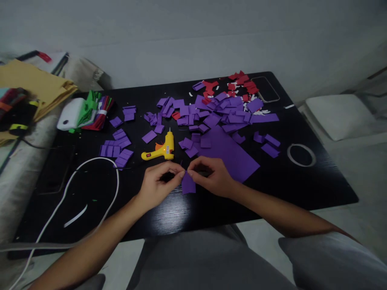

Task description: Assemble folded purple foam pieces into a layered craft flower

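Observation:
Between my two hands is a small purple paper piece (189, 184), held by its upper edge over the near part of the black table. My left hand (160, 179) pinches the piece's left corner between thumb and finger. At the right corner, my right hand (213, 175) does the same. Just beyond my left hand lies a yellow glue gun (161, 149), its nozzle pointing away and a small orange light lit. A large purple paper sheet (231, 155) spreads out behind my right hand, with loose folded purple pieces (232, 108) heaped past it.
Red paper scraps (242, 80) lie at the far right of the black table (314, 181), near a tape roll (301, 155). Folded purple strips (113, 149) sit at left. A white cable (65, 193) loops across the left side. Bundled coloured material (98, 110) stands behind.

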A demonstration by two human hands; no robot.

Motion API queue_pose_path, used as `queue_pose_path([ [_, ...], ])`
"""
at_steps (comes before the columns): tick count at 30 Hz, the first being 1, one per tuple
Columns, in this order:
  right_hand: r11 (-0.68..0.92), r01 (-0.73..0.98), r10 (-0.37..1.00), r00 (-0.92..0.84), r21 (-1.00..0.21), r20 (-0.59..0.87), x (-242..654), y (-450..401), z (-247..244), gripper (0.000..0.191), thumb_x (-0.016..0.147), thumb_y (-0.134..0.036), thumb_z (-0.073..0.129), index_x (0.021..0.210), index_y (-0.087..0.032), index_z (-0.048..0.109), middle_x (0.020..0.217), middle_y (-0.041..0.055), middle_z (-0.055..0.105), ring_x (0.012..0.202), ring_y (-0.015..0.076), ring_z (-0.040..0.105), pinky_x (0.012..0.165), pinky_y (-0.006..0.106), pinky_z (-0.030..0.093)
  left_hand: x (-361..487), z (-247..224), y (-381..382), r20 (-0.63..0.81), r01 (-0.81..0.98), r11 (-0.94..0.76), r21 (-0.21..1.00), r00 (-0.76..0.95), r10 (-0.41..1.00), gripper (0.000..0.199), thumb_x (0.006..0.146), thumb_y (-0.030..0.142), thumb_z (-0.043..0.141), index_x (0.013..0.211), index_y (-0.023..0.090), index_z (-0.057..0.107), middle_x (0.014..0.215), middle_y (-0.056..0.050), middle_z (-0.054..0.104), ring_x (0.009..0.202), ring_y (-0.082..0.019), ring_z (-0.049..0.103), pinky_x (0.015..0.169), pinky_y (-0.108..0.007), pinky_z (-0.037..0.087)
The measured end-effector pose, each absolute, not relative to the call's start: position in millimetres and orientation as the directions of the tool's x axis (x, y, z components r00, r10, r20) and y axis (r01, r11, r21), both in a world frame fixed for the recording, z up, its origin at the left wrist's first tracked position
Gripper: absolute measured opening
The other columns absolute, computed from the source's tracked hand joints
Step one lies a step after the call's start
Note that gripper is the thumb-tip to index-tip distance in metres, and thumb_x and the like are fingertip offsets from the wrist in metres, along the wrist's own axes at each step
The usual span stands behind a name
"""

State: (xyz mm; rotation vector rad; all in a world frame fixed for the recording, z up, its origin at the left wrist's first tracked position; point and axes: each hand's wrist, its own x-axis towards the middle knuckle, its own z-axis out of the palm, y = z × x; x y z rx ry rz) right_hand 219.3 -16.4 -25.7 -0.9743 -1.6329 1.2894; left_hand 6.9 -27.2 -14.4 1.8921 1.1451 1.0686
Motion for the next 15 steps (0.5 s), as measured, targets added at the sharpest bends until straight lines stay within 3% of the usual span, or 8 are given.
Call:
queue_pose_path([
  [15, 0.162, 0.02, 0.919, -0.368, -0.987, 0.143, 228.0, -8.4, -22.5, 0.009, 0.087, -0.027, 0.074, 0.086, -0.018, 0.072, 0.076, 0.0011, 0.074, 0.067, 0.0131, 0.071, 0.066, 0.025, 0.059, 5.6, -9.6, -23.9, 0.268, 0.313, -0.338, 0.888, 0.244, 0.932, 0.005, 0.089, 0.02, 0.074, 0.085, 0.018, 0.075, 0.073, 0.0, 0.075, 0.064, -0.011, 0.069, 0.063, -0.02, 0.057],
])
